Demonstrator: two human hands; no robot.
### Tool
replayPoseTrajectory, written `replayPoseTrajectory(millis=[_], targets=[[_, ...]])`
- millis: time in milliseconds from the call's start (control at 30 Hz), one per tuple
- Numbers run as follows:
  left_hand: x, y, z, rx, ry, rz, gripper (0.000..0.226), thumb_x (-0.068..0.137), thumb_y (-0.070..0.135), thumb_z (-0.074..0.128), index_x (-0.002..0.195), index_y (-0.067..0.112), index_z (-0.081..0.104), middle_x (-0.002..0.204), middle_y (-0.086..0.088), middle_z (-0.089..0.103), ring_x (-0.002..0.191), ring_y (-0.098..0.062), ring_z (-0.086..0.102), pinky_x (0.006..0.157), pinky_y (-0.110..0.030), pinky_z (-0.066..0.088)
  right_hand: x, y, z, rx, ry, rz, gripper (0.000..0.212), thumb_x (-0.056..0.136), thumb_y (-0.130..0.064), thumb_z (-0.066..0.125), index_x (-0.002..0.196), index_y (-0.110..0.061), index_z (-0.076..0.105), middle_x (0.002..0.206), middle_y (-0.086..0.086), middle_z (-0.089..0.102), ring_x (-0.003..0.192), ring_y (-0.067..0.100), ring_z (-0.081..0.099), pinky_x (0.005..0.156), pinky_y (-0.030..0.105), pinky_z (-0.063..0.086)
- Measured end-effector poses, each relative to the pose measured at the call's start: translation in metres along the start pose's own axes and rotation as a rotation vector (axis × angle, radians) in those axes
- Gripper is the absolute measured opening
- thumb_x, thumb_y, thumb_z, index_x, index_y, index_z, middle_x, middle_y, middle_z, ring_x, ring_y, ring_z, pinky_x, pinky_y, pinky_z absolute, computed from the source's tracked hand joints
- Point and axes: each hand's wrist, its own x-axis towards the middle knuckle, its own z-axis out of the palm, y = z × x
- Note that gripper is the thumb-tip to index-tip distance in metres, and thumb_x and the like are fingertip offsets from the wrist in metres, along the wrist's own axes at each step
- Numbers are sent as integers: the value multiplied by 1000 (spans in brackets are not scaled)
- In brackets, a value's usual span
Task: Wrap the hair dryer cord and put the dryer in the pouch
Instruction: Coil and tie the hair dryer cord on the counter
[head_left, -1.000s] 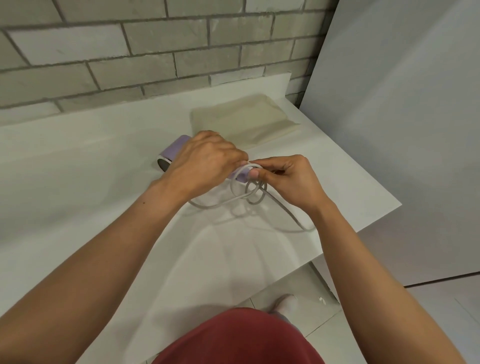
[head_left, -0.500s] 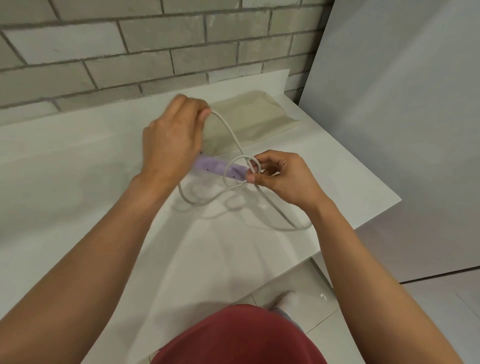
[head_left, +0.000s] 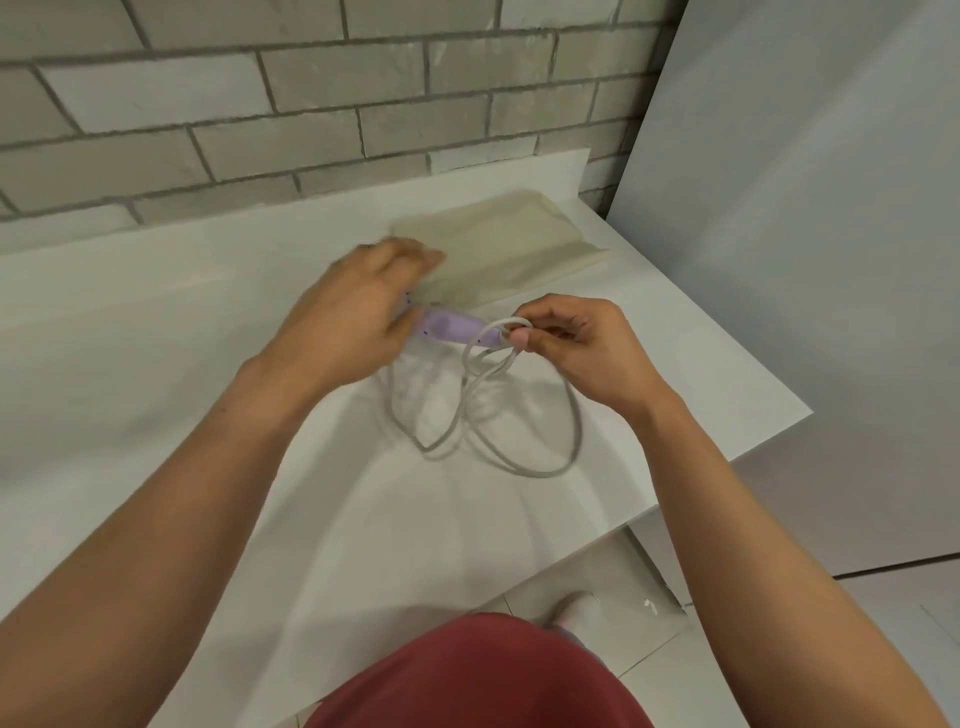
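The left hand (head_left: 353, 317) had dropped onto the dryer (head_left: 449, 328); blurred, its grip was unreadable. The right hand (head_left: 582, 353) pinched the cord (head_left: 540, 474).

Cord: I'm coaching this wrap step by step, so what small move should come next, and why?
Probably wind another turn round the dryer handle: the right hand pinches a small loop at the handle's end, while long loops of cord lie loose on the table.
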Motion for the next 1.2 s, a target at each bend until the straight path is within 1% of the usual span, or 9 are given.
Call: replayPoseTrajectory(millis=[67, 167, 367, 567, 800, 900, 1033, 1100, 1200], targets=[[6, 18, 5, -42, -88, 174, 39, 102, 29, 55, 139, 20, 62, 135, -4, 64, 120, -27, 62, 100, -38, 48, 1, -2, -1, 28, -2, -13, 8, 95, -11, 75, 102, -13, 80, 94, -3, 81, 95, 12, 76, 89, 25, 57], [13, 32, 10, -115, -117, 208, 28, 104, 39, 55, 125, 29, 72, 112, 7, 69, 103, -16, 65, 81, -35, 50, 1, -5, -4, 5, 3, -21, 10, 95, -9, 75, 103, -13, 81, 93, -6, 81, 93, 8, 76, 83, 16, 53], [21, 36, 15, -60, -104, 231, 31, 104, 42, 49, 110, 25, 74, 95, 6, 63, 92, -22, 62, 71, -39, 50, -5, -4, -4, 47, 5, 14, 11, 94, -14, 78, 104, -12, 80, 96, -2, 81, 96, 15, 77, 95, 37, 60], [14, 38, 11, -86, 70, 153, 22, 105, 34, 52, 105, 20, 71, 100, 6, 64, 94, -20, 57, 68, -30, 37, -1, -5, -2, -10, -1, 48, 18, 88, -20, 84, 105, -20, 80, 97, -7, 80, 94, 13, 75, 93, 39, 60], [7, 17, -7, -169, 294, -74, 25, 105, 35, 50, 107, 17, 68, 102, 4, 57, 89, -19, 59, 75, -45, 53, -1, -1, -10, 9, 13, 88, 12, 87, -26, 85, 98, -21, 82, 93, -3, 80, 85, 19, 73, 84, 45, 56], [4, 5, -15, -180, 365, -232, 24, 104, 32, 53, 107, 15, 70, 102, 0, 59, 89, -22, 61, 80, -44, 53, 0, -1, -9, 30, -3, 99, 14, 85, -23, 86, 98, -20, 82, 92, -6, 80, 84, 12, 72, 81, 36, 56], [-5, -8, -13, -113, 127, -321, 20, 103, 28, 55, 108, 19, 72, 98, 2, 55, 97, -30, 61, 80, -43, 50, 0, -1, -8, 24, -9, 78, 12, 87, -20, 85, 98, -17, 83, 92, -6, 80, 89, 17, 73, 88, 36, 56], [-9, -8, -8, -80, -81, -358, 24, 101, 25, 56, 121, 22, 69, 112, -6, 57, 109, -35, 57, 85, -40, 46, -1, 0, -8, 11, -20, 76, 13, 87, -21, 84, 99, -17, 83, 95, -6, 81, 94, 20, 73, 92, 38, 55], [-10, 4, 1, -70, -151, -156, 42, 97, 21, 58, 139, 19, 58, 136, -10, 54, 122, -36, 54, 101, -43, 46, -1, -1, -6, 3, -54, 87, 14, 87, -21, 85, 100, -18, 84, 97, -5, 81, 96, 23, 74, 97, 43, 56]])
